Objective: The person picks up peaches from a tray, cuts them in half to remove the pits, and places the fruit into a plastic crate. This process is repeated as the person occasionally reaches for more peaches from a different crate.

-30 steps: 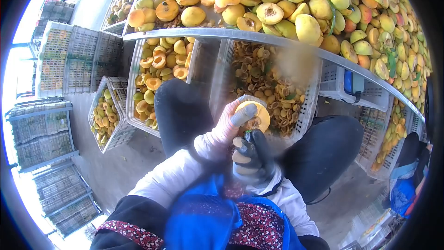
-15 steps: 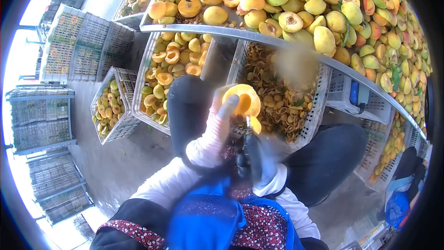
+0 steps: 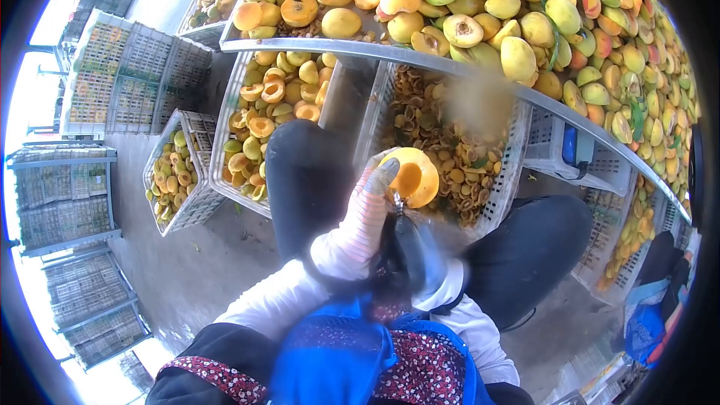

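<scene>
My left hand [image 3: 371, 199], gloved, holds an orange fruit half [image 3: 416, 177] with its hollow showing, thumb across the near edge. Close below it is my right hand [image 3: 421, 253], blurred, in a dark glove, closed round a small tool [image 3: 398, 202] whose tip touches the lower edge of the fruit. The tool's shape is hard to make out. Beneath both hands stands a crate [image 3: 501, 206] of brown pits and scraps. Left of it, a white crate [image 3: 217, 157] holds yellow fruit halves.
A metal-edged table [image 3: 345, 48] heaped with fruit spans the top. A smaller fruit crate [image 3: 204, 184] and stacked crates [image 3: 124, 75] stand left. At right are a grey crate [image 3: 544, 154], another fruit crate [image 3: 600, 255] and part of another person [image 3: 652, 307].
The fruit half and my left hand have moved slightly right and down. A small yellow piece at the tool's tip no longer shows. The whole view has shifted slightly.
</scene>
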Action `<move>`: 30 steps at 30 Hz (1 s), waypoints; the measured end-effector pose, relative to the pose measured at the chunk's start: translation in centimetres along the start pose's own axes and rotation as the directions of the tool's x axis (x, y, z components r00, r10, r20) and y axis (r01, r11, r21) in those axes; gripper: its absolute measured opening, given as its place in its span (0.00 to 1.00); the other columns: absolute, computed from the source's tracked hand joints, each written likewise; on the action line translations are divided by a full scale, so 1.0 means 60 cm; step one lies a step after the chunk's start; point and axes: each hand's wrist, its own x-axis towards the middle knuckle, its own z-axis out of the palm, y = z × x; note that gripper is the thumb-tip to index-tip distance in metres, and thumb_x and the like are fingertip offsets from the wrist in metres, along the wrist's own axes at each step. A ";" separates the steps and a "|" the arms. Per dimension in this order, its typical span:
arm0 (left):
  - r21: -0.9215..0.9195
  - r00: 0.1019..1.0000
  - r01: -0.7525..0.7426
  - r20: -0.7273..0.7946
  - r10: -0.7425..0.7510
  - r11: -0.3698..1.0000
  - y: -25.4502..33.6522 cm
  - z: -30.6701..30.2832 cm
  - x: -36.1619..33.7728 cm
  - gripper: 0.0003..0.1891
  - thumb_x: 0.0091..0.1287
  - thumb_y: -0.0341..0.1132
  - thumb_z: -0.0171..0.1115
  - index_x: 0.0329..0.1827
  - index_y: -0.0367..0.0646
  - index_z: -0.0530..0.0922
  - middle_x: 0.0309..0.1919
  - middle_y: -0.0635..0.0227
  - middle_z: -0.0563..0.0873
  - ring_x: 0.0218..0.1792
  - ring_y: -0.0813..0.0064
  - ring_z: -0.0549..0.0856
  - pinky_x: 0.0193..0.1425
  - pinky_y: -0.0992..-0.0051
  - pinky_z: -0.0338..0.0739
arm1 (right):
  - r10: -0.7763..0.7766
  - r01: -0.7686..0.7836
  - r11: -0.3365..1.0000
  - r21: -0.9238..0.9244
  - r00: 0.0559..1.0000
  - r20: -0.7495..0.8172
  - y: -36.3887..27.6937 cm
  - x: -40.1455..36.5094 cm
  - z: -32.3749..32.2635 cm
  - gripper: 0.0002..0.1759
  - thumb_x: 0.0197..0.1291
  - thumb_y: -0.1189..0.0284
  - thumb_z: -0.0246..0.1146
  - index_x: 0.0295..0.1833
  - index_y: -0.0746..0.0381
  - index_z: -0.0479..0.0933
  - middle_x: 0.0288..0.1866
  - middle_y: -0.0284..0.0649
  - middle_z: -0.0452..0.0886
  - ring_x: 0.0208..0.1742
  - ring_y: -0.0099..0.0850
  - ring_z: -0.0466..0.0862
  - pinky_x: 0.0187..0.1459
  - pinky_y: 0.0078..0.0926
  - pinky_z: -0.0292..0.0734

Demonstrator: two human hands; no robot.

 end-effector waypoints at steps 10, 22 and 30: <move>-0.266 0.968 0.174 0.224 -0.114 0.948 0.040 0.000 -0.001 0.24 0.66 0.47 0.62 0.56 0.39 0.75 0.49 0.63 0.85 0.47 0.70 0.85 0.54 0.72 0.79 | 0.271 -0.424 0.858 0.290 0.854 0.445 -0.074 -0.003 0.009 0.23 0.68 0.49 0.51 0.37 0.58 0.72 0.17 0.29 0.67 0.12 0.19 0.62 0.12 0.17 0.55; 0.366 0.573 -0.740 -0.095 0.814 0.564 0.222 -0.205 0.104 0.20 0.63 0.33 0.65 0.58 0.42 0.75 0.47 0.65 0.80 0.48 0.72 0.79 0.54 0.73 0.75 | 0.626 -0.431 0.683 0.589 0.762 -0.168 -0.025 0.034 -0.014 0.23 0.64 0.46 0.57 0.35 0.57 0.72 0.16 0.29 0.67 0.12 0.20 0.67 0.13 0.17 0.61; 0.948 0.766 -0.112 0.274 0.582 -0.299 0.284 -0.287 0.309 0.29 0.55 0.38 0.69 0.61 0.43 0.72 0.54 0.53 0.76 0.54 0.51 0.78 0.60 0.62 0.73 | 0.611 -0.466 0.768 0.438 0.738 -0.286 0.015 0.063 -0.011 0.20 0.64 0.51 0.60 0.37 0.58 0.73 0.22 0.31 0.73 0.17 0.21 0.72 0.16 0.17 0.67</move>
